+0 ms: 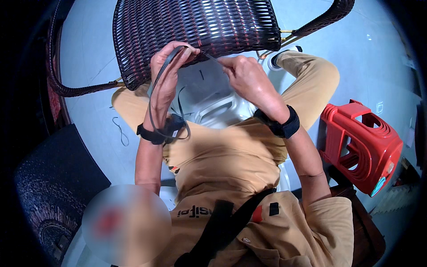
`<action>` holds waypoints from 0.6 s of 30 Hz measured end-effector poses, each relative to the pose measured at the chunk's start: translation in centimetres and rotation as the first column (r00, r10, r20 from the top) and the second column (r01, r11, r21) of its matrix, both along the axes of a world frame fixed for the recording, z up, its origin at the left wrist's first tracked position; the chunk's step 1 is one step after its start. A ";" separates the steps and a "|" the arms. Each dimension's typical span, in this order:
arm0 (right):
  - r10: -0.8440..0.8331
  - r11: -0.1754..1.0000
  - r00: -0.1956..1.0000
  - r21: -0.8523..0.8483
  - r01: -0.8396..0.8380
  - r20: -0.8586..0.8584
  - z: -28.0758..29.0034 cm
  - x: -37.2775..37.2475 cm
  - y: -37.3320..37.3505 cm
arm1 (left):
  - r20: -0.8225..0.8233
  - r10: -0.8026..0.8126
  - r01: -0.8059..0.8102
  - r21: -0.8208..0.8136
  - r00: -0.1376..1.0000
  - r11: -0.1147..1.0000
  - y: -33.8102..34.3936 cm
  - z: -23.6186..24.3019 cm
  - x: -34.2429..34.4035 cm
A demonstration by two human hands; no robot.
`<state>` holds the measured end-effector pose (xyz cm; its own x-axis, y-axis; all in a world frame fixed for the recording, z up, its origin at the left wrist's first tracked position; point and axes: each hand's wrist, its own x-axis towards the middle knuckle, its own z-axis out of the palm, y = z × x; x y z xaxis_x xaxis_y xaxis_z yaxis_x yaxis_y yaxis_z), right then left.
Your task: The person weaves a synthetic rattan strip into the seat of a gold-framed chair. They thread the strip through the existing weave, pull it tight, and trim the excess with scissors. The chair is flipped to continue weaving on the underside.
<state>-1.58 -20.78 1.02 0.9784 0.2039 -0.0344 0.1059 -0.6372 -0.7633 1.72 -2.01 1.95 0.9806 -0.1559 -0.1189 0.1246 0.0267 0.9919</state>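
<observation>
A dark woven rattan-style chair point(195, 26) stands before me, its near woven edge close to my fingers. A flat dark grey weaving strip point(154, 100) loops down from my left hand point(167, 71) past the wrist, its loose end curling near the forearm. Thumb and fingers of that hand are pinched on the strip at the chair's edge. To the right, my right hand point(251, 78) is closed, with the thumb and index finger pinching a stretch of strip that runs toward the left hand. Black bands circle both wrists.
A red plastic stool point(362, 144) lies on its side at the right. Under the chair is a white plastic stool point(218, 109). A thin strip scrap point(120, 132) lies on the pale floor at left. The chair's curved arms point(327, 18) reach out on both sides. A dark textured panel point(66, 178) stands lower left.
</observation>
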 end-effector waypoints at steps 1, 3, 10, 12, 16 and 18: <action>-0.019 0.999 1.000 -0.039 0.020 0.022 0.1 -0.1 0.2 | 0.007 -0.017 0.017 0.010 1.000 1.000 0.0 0.0 0.2; 0.022 0.997 1.000 -0.079 -0.022 0.000 0.9 0.0 0.3 | 0.027 -0.046 0.044 0.039 0.999 0.998 -0.3 0.3 0.6; 0.083 0.995 0.997 -0.051 -0.082 0.002 0.2 1.1 -0.2 | 0.054 -0.132 0.127 0.098 0.990 0.987 -2.4 -0.1 3.0; 0.102 0.993 0.991 -0.054 -0.107 -0.085 0.8 1.3 -0.2 | 0.031 -0.145 0.142 0.092 0.989 0.986 -2.7 -0.3 4.0; 0.094 0.995 0.992 -0.027 -0.096 -0.090 0.2 0.7 -0.3 | 0.004 -0.132 0.130 0.155 0.991 0.979 -2.2 -0.4 5.1; 0.067 0.997 0.991 0.038 -0.063 -0.115 0.4 0.4 -0.8 | -0.094 -0.092 0.101 0.094 0.991 0.990 -1.2 -0.5 5.9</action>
<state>-1.21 -21.58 1.38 0.9528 0.2698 -0.1392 0.0555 -0.6054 -0.7940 7.58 -3.25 1.49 0.9462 -0.2324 -0.2251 0.2105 -0.0865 0.9738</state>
